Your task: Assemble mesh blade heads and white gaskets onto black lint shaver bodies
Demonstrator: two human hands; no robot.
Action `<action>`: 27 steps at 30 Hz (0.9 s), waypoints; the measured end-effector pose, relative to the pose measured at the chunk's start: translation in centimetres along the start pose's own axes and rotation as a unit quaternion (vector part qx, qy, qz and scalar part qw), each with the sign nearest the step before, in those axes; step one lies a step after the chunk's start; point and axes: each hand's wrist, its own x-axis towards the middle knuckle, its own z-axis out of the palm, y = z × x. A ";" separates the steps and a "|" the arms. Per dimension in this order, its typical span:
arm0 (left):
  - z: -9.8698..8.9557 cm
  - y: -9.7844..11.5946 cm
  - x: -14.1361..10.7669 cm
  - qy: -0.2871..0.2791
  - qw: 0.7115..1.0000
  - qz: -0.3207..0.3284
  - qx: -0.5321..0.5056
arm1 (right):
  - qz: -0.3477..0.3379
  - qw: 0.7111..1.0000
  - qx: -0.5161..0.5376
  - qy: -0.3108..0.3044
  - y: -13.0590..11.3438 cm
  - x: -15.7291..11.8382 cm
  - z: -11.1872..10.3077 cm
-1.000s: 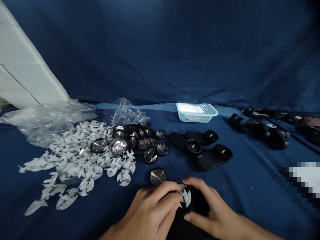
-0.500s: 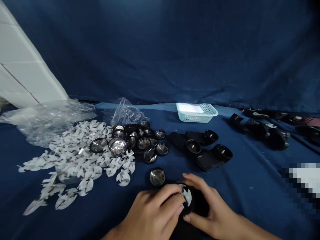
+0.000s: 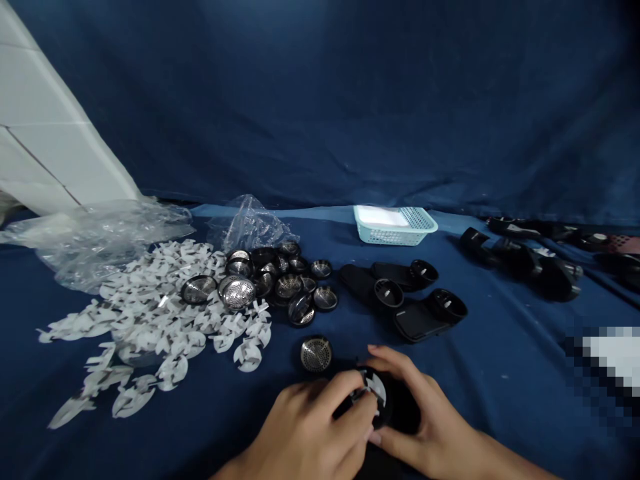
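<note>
At the bottom centre, my right hand (image 3: 434, 415) is wrapped round a black plastic part with a round opening (image 3: 404, 404), similar to the black parts lying farther back. A pale grey finned disc (image 3: 379, 388) sits at that opening, partly covered by fingers. My left hand (image 3: 313, 427) pinches the disc's raised fins with thumb and fingers; how deep the disc sits is hidden. Just beyond my left hand lies a black-rimmed perforated metal disc (image 3: 316, 353), face up on the blue cloth.
Loose grey finned discs (image 3: 170, 327) spread across the left. Several black-rimmed metal discs (image 3: 289, 287) are heaped beside them. Black parts with round openings (image 3: 425, 317) lie right of centre. A light blue basket (image 3: 395, 235), clear plastic bags (image 3: 110, 233) and dark objects (image 3: 530, 267) stand farther back.
My left fingers have shifted slightly to the right over the grey finned disc. My right hand keeps its hold on the black part, and the piles are unchanged.
</note>
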 end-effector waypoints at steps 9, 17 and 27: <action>-0.1 0.1 0.3 -0.021 0.999 -0.010 -0.022 | 0.008 1.000 0.011 0.003 0.1 0.1 0.1; -0.4 -0.3 -0.2 0.014 0.999 -0.036 -0.006 | 0.008 1.000 -0.020 0.010 0.3 -0.3 0.0; -0.7 -0.3 -0.4 -0.049 0.993 -0.088 -0.055 | -0.009 0.999 -0.032 0.014 0.0 0.0 -0.1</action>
